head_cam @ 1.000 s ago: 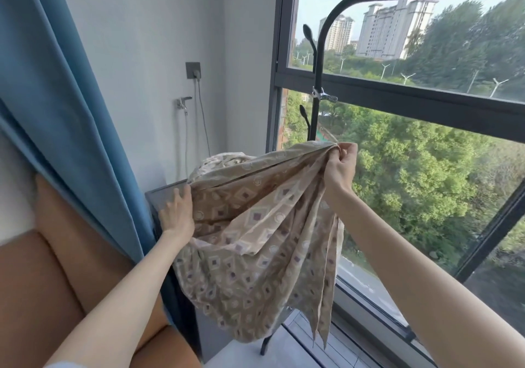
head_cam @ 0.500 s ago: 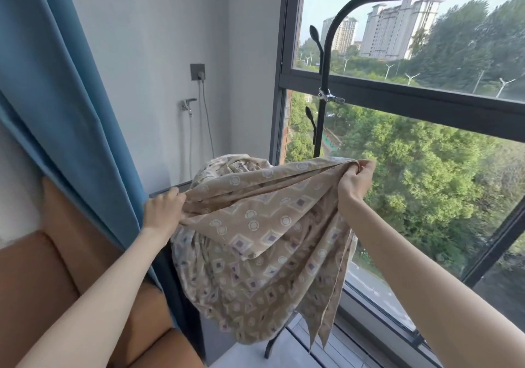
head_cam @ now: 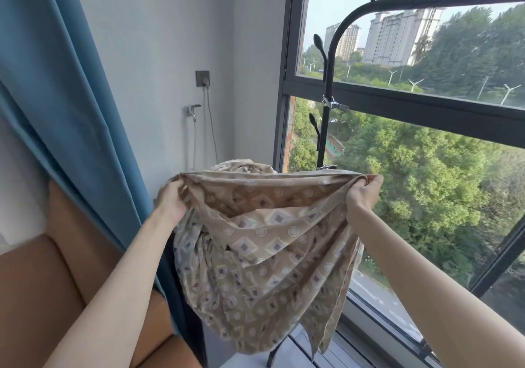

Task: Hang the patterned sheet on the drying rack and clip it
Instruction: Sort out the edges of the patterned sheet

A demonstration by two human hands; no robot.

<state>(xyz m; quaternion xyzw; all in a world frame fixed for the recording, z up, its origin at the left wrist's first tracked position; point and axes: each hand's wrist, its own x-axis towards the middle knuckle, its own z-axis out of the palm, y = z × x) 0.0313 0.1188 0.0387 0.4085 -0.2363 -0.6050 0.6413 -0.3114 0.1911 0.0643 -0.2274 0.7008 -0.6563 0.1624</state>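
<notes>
Single head view, looking forward-down toward window [head_cam: 397,140], close.

i note a plain white wall [head_cam: 159,26], a blue fabric curtain [head_cam: 56,83] left of me, a dark-framed glass window [head_cam: 426,117], daylit.

Both bare arms reach forward, spread apart, hands raised to about the same height. The left hand [head_cam: 170,201] and the right hand [head_cam: 363,194] each curl their fingers round a bunched edge of the sheet [head_cam: 264,254].
</notes>
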